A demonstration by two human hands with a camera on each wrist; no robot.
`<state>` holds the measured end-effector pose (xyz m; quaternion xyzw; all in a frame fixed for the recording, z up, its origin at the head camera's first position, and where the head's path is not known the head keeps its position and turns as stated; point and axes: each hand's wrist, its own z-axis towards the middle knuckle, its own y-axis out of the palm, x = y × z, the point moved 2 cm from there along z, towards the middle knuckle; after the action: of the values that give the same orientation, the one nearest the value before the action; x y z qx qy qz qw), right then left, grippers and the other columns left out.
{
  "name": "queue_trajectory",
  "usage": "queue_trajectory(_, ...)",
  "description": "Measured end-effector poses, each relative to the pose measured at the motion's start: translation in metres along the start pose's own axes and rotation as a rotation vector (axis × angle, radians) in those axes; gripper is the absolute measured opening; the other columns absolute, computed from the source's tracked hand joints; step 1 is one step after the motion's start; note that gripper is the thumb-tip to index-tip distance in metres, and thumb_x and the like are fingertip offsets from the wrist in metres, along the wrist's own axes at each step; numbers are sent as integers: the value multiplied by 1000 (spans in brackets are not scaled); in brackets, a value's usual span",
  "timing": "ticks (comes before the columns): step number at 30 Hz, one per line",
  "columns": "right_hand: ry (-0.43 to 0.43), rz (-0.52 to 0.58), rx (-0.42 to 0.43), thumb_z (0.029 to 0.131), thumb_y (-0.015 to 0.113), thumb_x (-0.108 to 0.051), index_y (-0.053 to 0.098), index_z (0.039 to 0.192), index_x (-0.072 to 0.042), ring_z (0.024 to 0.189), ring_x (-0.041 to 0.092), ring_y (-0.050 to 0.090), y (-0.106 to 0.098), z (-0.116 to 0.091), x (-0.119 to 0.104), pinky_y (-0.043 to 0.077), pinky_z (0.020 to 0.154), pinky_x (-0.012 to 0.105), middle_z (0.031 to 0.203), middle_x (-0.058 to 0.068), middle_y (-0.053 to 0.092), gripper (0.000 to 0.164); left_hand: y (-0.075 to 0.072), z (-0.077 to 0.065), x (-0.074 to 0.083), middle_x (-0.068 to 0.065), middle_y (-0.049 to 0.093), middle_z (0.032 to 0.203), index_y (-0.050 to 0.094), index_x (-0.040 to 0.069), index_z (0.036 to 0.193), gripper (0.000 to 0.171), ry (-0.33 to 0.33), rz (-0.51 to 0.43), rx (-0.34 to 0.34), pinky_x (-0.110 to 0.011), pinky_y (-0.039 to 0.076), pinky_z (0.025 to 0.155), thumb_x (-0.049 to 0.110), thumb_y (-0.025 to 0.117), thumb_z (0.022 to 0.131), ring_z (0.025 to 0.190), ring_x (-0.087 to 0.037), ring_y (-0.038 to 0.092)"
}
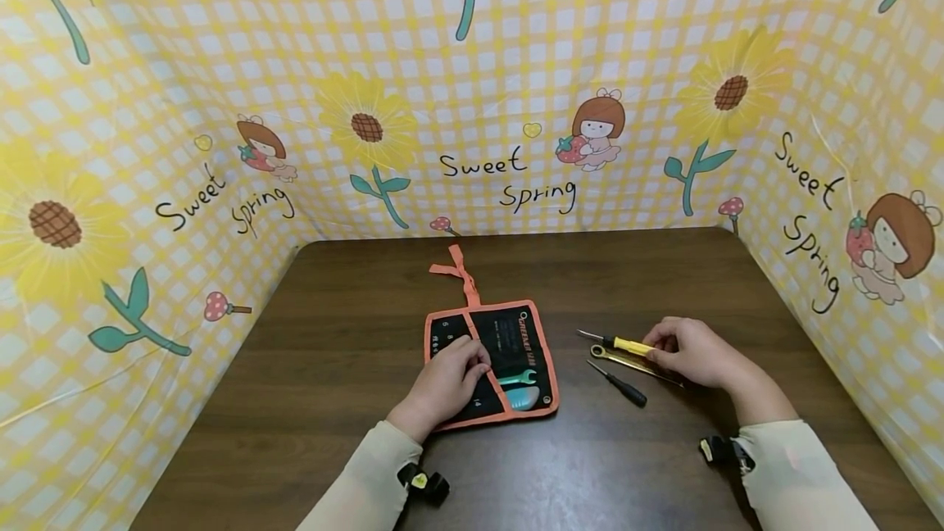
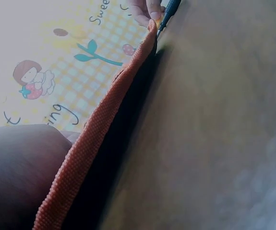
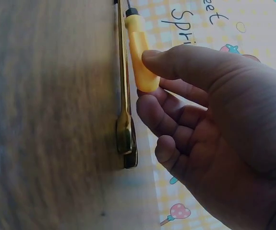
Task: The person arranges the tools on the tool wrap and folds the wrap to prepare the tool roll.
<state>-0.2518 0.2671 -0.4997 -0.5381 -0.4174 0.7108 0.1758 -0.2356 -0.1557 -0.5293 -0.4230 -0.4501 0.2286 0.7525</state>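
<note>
The fingers of my right hand (image 1: pixel 693 351) pinch the butt end of a screwdriver (image 1: pixel 632 346) with a yellow handle, its shaft pointing left. In the right wrist view, the thumb presses the yellow handle (image 3: pixel 142 62) against the fingers. Gold-toned wrenches (image 1: pixel 627 360) lie on the table just below it. Over a black tool pouch (image 1: pixel 509 334) with orange trim, my left hand (image 1: pixel 450 379) has thumb and curled fingers pinching at the orange pocket edge. A green wrench (image 1: pixel 519 378) and a teal rounded piece (image 1: pixel 524 398) stick out of the pocket.
A small black-handled screwdriver (image 1: pixel 627 390) lies between the pouch and my right hand. The pouch's orange tie strap (image 1: pixel 463 273) stretches toward the back of the brown table (image 1: pixel 354 285). Yellow checked cloth (image 1: pixel 472 105) walls in the back and both sides.
</note>
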Motion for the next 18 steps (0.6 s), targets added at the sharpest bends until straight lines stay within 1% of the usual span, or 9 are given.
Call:
queue_trajectory(4, -18, 2, 29, 93, 78, -6, 77, 96, -14, 76, 12, 58, 1, 1, -4, 50, 67, 28, 85, -6, 61, 8, 1, 0, 0, 13, 53, 94, 66, 23, 101, 4, 7, -9, 0, -28, 49, 70, 24, 66, 105, 78, -6, 54)
queue_trajectory(8, -29, 11, 30, 94, 79, -11, 78, 98, -14, 76, 11, 57, 4, 2, -9, 50, 66, 28, 87, -7, 62, 5, 3, -1, 0, 13, 51, 92, 66, 23, 102, 6, 15, -16, -6, -28, 48, 69, 27, 64, 106, 77, -6, 53)
queue_trajectory(13, -40, -1, 53, 94, 80, -11, 78, 97, -17, 77, 10, 57, 7, 4, -15, 49, 66, 28, 87, -8, 62, 7, 3, -1, 1, 13, 52, 92, 65, 25, 101, 5, 27, -24, 10, -27, 49, 69, 24, 66, 105, 77, -5, 53)
queue_trajectory(18, -54, 13, 70, 93, 81, -10, 78, 97, -19, 78, 10, 58, 10, 7, -21, 49, 67, 28, 88, -8, 62, 10, 4, 0, 1, 14, 53, 94, 65, 24, 101, 5, 41, -20, 24, -28, 50, 70, 23, 67, 105, 79, -5, 54)
